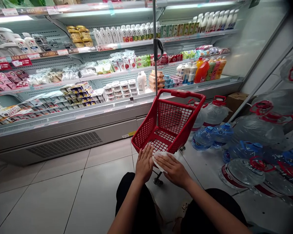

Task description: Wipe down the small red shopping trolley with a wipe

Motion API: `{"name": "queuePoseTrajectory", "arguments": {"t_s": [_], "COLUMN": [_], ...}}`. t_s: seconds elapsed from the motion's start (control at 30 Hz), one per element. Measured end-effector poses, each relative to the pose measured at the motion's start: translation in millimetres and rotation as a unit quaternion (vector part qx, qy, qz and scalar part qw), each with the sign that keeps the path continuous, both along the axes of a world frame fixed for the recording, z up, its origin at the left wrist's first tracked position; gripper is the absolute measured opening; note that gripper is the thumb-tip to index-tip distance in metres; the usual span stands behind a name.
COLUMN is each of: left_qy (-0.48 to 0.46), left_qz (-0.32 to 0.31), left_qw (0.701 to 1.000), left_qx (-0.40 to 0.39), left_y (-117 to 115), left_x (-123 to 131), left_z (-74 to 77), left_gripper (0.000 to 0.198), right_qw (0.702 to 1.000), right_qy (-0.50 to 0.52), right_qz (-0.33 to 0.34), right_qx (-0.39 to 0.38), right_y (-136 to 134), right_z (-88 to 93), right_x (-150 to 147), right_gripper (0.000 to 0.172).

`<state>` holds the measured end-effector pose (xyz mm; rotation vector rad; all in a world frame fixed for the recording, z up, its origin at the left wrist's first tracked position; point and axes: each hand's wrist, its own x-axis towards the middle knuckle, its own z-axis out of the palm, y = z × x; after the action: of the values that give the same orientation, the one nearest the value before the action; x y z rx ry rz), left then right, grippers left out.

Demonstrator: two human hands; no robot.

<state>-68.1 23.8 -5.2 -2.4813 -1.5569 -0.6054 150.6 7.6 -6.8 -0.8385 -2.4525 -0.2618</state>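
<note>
Through the head camera I am seeing the left hand (pixel 144 162) lying flat, its grip unclosed, at the near rim of a red, lattice-walled plastic shopping cart (pixel 146 131). Just to its right, the right hand (pixel 172 168) is holding a crumpled white cloth (pixel 159 166) under nearly straight fingers. The cart is standing on pale floor tiles (pixel 107 201), clear plastic bottles (pixel 244 172) sitting right, a grey-based refrigerated display (pixel 112 132) running far.

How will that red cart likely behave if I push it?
The red cart would probably roll, since wheels show beneath it. Its moulded-looking walls suggest stiffness, and their many holes suggest it's fairly light for its size.
</note>
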Motion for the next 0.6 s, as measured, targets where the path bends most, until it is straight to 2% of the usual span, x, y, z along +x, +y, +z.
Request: {"name": "queuePoseTrajectory", "arguments": {"t_s": [0.07, 0.13, 0.23, 0.3, 0.4, 0.47, 0.53, 0.6], "left_qy": [0.007, 0.004, -0.011, -0.016, -0.019, -0.016, -0.008, 0.002], "left_qz": [-0.003, 0.01, 0.032, 0.024, 0.001, -0.01, -0.018, -0.023], "left_qw": [1.0, 1.0, 0.999, 0.999, 0.999, 0.999, 0.999, 0.999], "left_qx": [0.006, 0.016, 0.03, 0.031, 0.026, 0.027, 0.029, 0.028], "left_y": [2.5, 4.3, 2.9, -0.2, -4.1, -4.3, -2.2, 1.1], "left_x": [-6.5, -8.5, 0.8, 11.7, 22.5, 20.8, 12.4, 0.7], "left_z": [3.0, 5.6, 6.5, 4.9, 1.5, 0.6, 1.5, 4.0], "left_gripper": [0.069, 0.069, 0.068, 0.07, 0.073, 0.074, 0.073, 0.072], "right_qw": [1.0, 0.996, 0.985, 0.987, 0.996, 0.999, 0.999, 0.998], "right_qy": [0.0, 0.025, 0.063, 0.062, 0.035, 0.016, 0.004, 0.006], "right_qz": [-0.021, -0.087, -0.158, -0.148, -0.08, -0.044, -0.04, -0.068], "right_qx": [0.0, 0.0, -0.006, -0.01, -0.012, -0.012, -0.014, -0.015], "right_y": [18.4, 38.4, 51.0, 42.3, 17.8, 9.3, 14.8, 31.8], "right_z": [7.8, 14.7, 17.2, 13.0, 5.2, 4.4, 8.4, 15.2], "right_x": [19.2, 39.5, 49.1, 37.0, 9.1, 0.2, 6.0, 23.3], "right_gripper": [0.073, 0.07, 0.066, 0.068, 0.073, 0.076, 0.075, 0.072]}}
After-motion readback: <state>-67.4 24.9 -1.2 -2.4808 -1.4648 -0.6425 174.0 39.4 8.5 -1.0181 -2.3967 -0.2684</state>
